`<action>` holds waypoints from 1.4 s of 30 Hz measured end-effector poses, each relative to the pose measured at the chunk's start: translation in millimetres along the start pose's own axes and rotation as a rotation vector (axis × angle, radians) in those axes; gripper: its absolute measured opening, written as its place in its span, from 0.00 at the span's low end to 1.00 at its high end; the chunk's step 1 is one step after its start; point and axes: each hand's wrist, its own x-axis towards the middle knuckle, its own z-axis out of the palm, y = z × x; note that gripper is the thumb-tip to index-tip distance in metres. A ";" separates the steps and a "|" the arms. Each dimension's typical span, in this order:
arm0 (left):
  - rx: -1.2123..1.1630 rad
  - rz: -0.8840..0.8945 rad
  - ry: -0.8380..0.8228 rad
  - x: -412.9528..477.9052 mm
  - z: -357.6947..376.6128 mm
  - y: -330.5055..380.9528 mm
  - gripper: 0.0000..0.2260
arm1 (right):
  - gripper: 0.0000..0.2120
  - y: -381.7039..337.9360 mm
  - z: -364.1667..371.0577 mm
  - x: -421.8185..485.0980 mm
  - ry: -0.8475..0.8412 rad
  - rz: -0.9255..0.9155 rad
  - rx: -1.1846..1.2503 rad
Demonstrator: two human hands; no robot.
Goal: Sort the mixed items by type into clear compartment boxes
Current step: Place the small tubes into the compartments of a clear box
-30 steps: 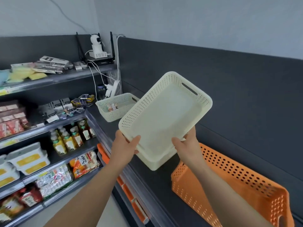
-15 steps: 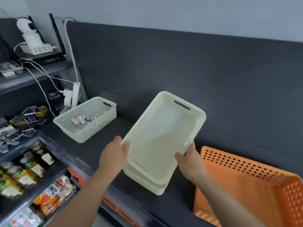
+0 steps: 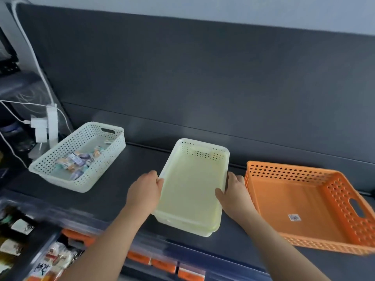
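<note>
The left hand (image 3: 144,191) and right hand (image 3: 235,193) pinch the side rims of the cream basket (image 3: 192,189) just left of the orange basket (image 3: 294,199), whose wall the right knuckles may nudge askew.

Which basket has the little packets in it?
Look along the dark shelf where three baskets sit in a row. It is the white perforated basket at the left end, beside the white power strip. Only it holds small packets; the cream basket and the orange basket do not.
</note>
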 end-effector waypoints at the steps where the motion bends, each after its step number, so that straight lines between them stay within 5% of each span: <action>1: 0.001 0.003 0.006 -0.7 -2.8 -0.9 0.12 | 0.16 -1.5 -0.2 -0.8 0.044 -0.024 -0.058; 6: -0.012 0.063 0.130 -13.3 -32.5 -15.4 0.12 | 0.26 -38.2 -3.0 -8.7 0.137 -0.236 -0.155; 17: -0.021 0.066 0.267 2.9 -108.9 -174.2 0.12 | 0.26 -193.0 82.5 -9.3 -0.075 -0.446 -0.042; 21: -0.054 0.006 0.180 35.2 -117.0 -256.4 0.15 | 0.23 -248.3 132.1 -0.3 -0.176 -0.347 0.029; 24: -0.062 -0.029 0.095 65.9 -122.6 -302.3 0.19 | 0.10 -278.5 174.6 13.2 -0.225 -0.221 0.090; 28: -0.012 -0.061 -0.071 108.4 -121.2 -345.1 0.24 | 0.18 -301.3 226.7 33.1 -0.250 -0.063 0.135; 32: -0.071 -0.026 -0.220 137.6 -109.9 -362.0 0.16 | 0.15 -310.2 253.2 43.4 -0.245 0.072 0.197; 42: -0.257 0.068 -0.155 128.7 -125.1 -338.7 0.09 | 0.11 -301.3 229.9 19.3 -0.137 0.160 0.334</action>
